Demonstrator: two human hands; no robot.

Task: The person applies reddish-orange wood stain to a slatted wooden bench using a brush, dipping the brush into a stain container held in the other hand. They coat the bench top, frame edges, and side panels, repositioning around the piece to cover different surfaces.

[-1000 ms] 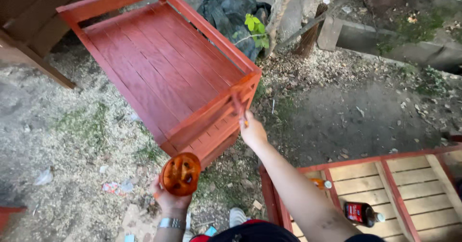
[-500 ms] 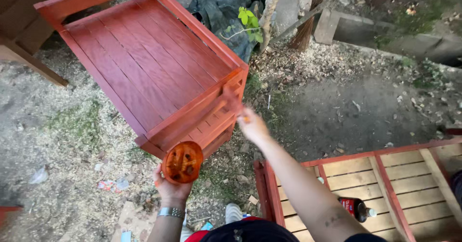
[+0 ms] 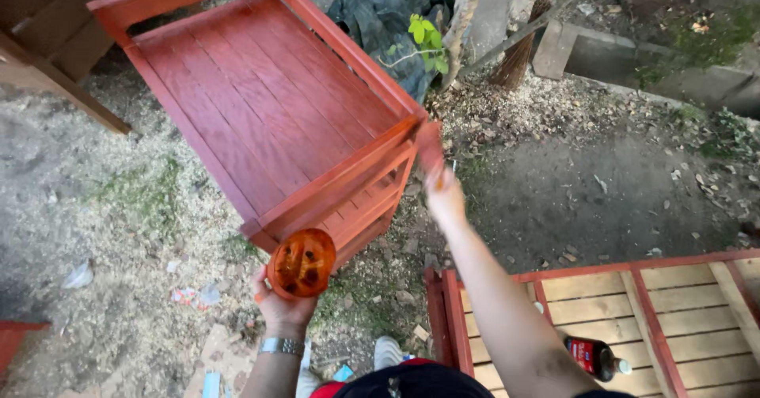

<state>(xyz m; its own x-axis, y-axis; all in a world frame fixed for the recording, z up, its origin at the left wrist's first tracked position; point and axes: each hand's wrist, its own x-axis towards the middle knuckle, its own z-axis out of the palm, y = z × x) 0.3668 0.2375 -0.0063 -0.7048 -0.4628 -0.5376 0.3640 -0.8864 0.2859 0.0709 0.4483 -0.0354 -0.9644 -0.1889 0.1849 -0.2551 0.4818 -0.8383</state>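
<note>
My left hand, with a metal watch on its wrist, grips a small round container coated in orange-red stain. My right hand holds a paintbrush whose red-stained bristles press against the near right corner of a red-stained wooden frame with a slatted top. The brush is blurred by motion. The frame stands on bare ground in front of me.
A second wooden slatted frame with red rails and unstained slats lies at the lower right, with a dark bottle on it. Black bags and a broom head lie beyond. Dirt, sawdust and scraps cover the ground.
My right hand has moved the brush up along the frame's corner edge. The left hand keeps the container in about the same spot.
</note>
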